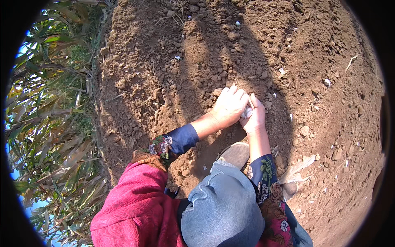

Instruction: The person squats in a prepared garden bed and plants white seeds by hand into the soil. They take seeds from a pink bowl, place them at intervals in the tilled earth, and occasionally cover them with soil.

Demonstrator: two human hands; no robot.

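Note:
My left hand [230, 105] lies over the fingers of my right hand [254, 115], the two touching above the brown soil [203, 74]. Several white pieces, which look like garlic cloves [247, 112], show in my right hand, with its fingers curled around them. What the fingertips of my left hand touch is hidden. Below the hands are my denim-covered knee [225, 207] and the toe of a brown shoe [236, 154].
Small white pieces lie scattered on the soil, one [327, 82] to the right and another [177, 57] at the upper left. A dry husk [297, 169] lies near my other shoe [289, 190]. Tall maize plants [55, 123] line the left edge.

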